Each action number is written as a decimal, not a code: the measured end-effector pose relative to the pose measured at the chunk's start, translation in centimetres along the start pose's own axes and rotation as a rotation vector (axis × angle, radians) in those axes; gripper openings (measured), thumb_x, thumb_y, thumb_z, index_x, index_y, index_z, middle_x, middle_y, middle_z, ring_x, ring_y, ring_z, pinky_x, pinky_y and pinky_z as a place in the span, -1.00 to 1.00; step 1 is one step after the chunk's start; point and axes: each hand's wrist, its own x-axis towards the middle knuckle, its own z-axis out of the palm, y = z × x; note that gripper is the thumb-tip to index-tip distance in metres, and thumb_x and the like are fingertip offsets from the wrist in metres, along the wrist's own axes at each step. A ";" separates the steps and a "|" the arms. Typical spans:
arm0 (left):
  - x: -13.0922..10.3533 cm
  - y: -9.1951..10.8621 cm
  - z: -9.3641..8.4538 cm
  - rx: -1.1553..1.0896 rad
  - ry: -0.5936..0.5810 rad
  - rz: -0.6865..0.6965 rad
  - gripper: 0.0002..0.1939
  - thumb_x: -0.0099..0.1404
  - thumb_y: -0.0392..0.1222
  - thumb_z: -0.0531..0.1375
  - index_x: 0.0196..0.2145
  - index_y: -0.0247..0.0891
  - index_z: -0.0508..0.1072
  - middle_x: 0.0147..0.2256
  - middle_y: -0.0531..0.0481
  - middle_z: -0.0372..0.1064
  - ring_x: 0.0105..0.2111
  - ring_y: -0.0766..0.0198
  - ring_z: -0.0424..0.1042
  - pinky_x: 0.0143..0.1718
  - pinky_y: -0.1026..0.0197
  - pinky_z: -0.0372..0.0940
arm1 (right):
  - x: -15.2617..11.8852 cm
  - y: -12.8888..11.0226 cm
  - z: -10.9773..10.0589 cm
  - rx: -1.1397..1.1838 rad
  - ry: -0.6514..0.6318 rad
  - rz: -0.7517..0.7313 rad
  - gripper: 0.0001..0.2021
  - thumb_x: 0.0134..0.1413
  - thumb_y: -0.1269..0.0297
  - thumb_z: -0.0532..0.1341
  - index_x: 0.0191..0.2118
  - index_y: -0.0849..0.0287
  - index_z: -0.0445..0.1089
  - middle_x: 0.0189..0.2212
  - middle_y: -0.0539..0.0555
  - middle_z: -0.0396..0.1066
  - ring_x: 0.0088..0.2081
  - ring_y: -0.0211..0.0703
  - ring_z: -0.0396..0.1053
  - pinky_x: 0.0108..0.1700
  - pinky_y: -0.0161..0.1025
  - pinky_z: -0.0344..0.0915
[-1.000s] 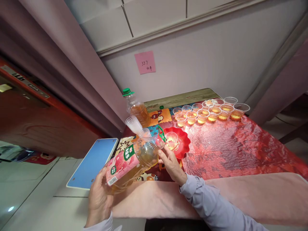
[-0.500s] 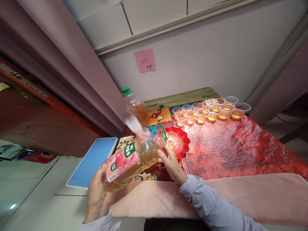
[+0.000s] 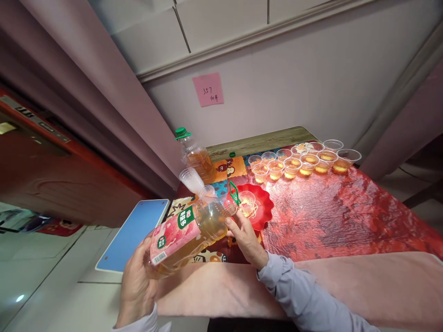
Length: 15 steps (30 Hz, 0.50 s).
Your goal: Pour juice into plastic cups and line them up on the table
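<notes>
A large clear bottle (image 3: 194,235) with a pink label and yellowish liquid is tilted, its neck toward the right over a clear cup (image 3: 248,203) in a red scalloped dish (image 3: 265,207). Its base rests in my left hand (image 3: 136,281), whose fingers wrap round it. Near the neck, my right hand (image 3: 245,237) grips the bottle, fingers partly hidden behind it. A green handle ring (image 3: 234,192) hangs at the neck. Clear cups (image 3: 291,167) with yellow liquid stand in two rows at the back right.
A second bottle (image 3: 200,163) with a green cap stands at the back left, beside stacked clear cups (image 3: 192,180). A small green cap (image 3: 232,154) lies near the wall. A blue board (image 3: 133,235) is left of the table, and pink cloth (image 3: 363,286) covers the front edge.
The bottle's base and my left hand have shifted slightly down and left, lessening the tilt a little. My right hand stays at the neck.
</notes>
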 end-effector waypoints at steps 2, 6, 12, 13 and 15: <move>0.0 0.0 -0.1 0.015 -0.006 0.010 -0.61 0.14 -0.12 0.45 -0.07 -0.25 0.67 -0.10 -0.06 0.68 -0.20 0.09 0.64 -0.13 0.14 0.57 | 0.0 0.0 0.0 0.011 0.000 0.005 -0.37 0.25 -0.28 0.33 0.24 0.04 0.41 0.18 0.18 0.54 0.13 0.12 0.53 -0.02 -0.05 0.60; -0.5 0.1 0.2 0.032 0.026 0.041 -0.67 0.16 -0.14 0.43 -0.10 -0.23 0.69 -0.11 -0.04 0.69 -0.10 0.05 0.64 -0.08 0.13 0.56 | 0.1 0.2 -0.1 0.009 0.003 0.010 -0.36 0.25 -0.28 0.33 0.25 0.03 0.42 0.15 0.16 0.54 0.15 0.12 0.51 -0.07 -0.08 0.60; -1.6 0.7 1.2 0.033 0.033 0.046 -0.74 0.24 -0.18 0.38 -0.11 -0.24 0.70 -0.11 -0.03 0.68 -0.12 0.15 0.61 -0.12 0.23 0.54 | 0.2 0.7 -0.2 -0.019 0.031 0.000 -0.34 0.24 -0.28 0.33 0.27 0.04 0.41 0.09 0.15 0.56 0.14 0.08 0.50 -0.19 -0.19 0.56; -1.6 0.7 1.3 0.035 0.033 0.045 -0.75 0.24 -0.18 0.38 -0.12 -0.25 0.70 -0.11 -0.03 0.68 -0.13 0.16 0.61 -0.12 0.23 0.55 | 0.2 0.7 -0.2 -0.019 0.032 0.004 -0.34 0.25 -0.28 0.33 0.27 0.04 0.41 0.09 0.15 0.56 0.14 0.08 0.50 -0.19 -0.19 0.56; -1.7 0.8 1.4 0.042 0.045 0.049 -0.78 0.25 -0.19 0.37 -0.14 -0.24 0.70 -0.13 -0.01 0.68 -0.15 0.18 0.61 -0.14 0.23 0.55 | 0.2 0.7 -0.2 -0.007 0.027 0.014 -0.34 0.25 -0.29 0.33 0.28 0.02 0.41 0.10 0.14 0.55 0.13 0.07 0.52 -0.17 -0.18 0.57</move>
